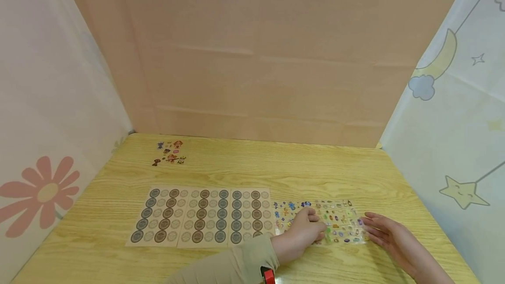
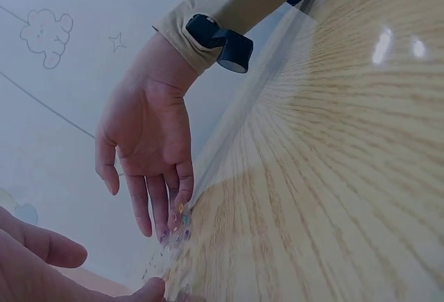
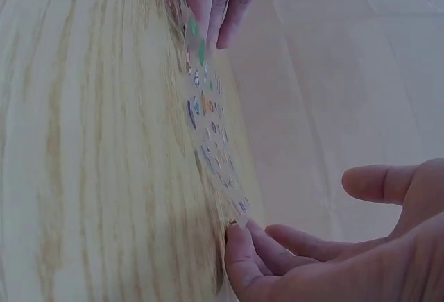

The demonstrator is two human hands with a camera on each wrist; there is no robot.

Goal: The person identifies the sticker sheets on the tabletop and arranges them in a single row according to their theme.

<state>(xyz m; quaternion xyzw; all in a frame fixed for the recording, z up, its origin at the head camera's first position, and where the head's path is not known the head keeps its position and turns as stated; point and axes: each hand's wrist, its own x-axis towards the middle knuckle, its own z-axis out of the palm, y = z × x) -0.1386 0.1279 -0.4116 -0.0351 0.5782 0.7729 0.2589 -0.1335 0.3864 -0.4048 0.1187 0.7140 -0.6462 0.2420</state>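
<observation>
Two clear sticker sheets lie side by side at the right of the table. The right sheet point(image 1: 342, 217) carries rows of small coloured stickers; blue and orange figures show on the left sheet point(image 1: 291, 205). My left hand point(image 1: 301, 233) rests over where they meet, its fingertips down on the plastic and partly hiding both. At the far right edge, my right hand point(image 1: 390, 238) touches the right sheet with extended fingertips. In the right wrist view that sheet point(image 3: 208, 121) runs between the two hands, and the right thumb point(image 3: 378, 182) stands apart from it.
Three paper sheets with round brown and blue-grey labels point(image 1: 202, 214) lie in a row left of the clear sheets. Another clear sheet with character stickers point(image 1: 171, 157) sits at the back left. Patterned cloth walls point(image 1: 453, 122) bound the wooden table point(image 1: 276, 165).
</observation>
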